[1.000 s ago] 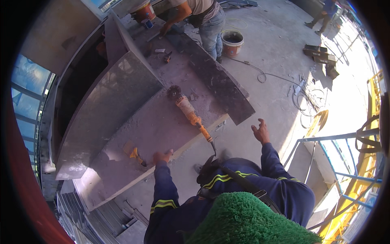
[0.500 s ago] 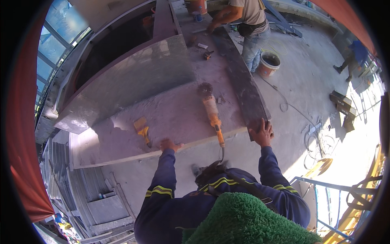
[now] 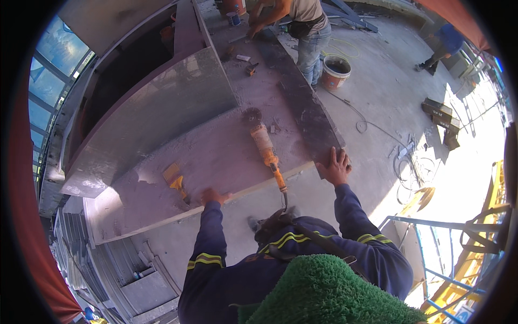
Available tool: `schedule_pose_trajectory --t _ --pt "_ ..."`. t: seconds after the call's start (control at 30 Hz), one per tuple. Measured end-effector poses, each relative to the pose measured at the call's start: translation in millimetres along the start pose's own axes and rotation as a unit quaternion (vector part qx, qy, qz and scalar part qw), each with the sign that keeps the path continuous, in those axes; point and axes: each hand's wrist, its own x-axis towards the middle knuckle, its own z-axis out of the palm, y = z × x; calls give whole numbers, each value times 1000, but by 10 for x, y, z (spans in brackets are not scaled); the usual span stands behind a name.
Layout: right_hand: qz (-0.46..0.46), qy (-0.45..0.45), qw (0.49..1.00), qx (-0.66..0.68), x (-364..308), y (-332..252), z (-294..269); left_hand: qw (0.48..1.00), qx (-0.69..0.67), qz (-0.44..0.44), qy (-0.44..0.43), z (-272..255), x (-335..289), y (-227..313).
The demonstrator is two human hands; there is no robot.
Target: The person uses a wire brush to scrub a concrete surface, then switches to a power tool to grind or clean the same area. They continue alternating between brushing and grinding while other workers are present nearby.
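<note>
My left hand (image 3: pixel 214 196) rests on the near edge of a broad dust-covered ledge (image 3: pixel 216 156), thumb stretched out to the right. A brush (image 3: pixel 176 181) with a yellow handle lies just left of it. With fingers spread, my right hand (image 3: pixel 335 167) presses on the near end of a long dark stone strip (image 3: pixel 302 102), which runs along the ledge's right side. Between my hands lies an orange angle grinder (image 3: pixel 265 146), its disc pointing away and its cord hanging over the near edge. Neither hand grasps the grinder or the brush.
A large polished panel (image 3: pixel 156 113) stands at the ledge's far left. Beyond the strip a co-worker (image 3: pixel 310 32) leans over its far end, beside a bucket (image 3: pixel 335 73). Cable coils (image 3: pixel 413 167) lie on the right floor; stacked strips (image 3: pixel 116 270) lie lower left.
The view has swung, so most of the scene sits further left. Both my hands stay in contact with the ledge and the strip. A distant person in blue has shifted.
</note>
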Motion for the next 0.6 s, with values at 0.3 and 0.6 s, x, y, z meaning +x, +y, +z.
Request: schedule_pose_trajectory --t 0.3,0.6 --pt "-6 23 1000 -12 14 32 62 999 -7 -41 16 -153 -192 78" --pt "-3 43 999 -19 24 58 138 999 -20 -43 19 -90 -181 55"
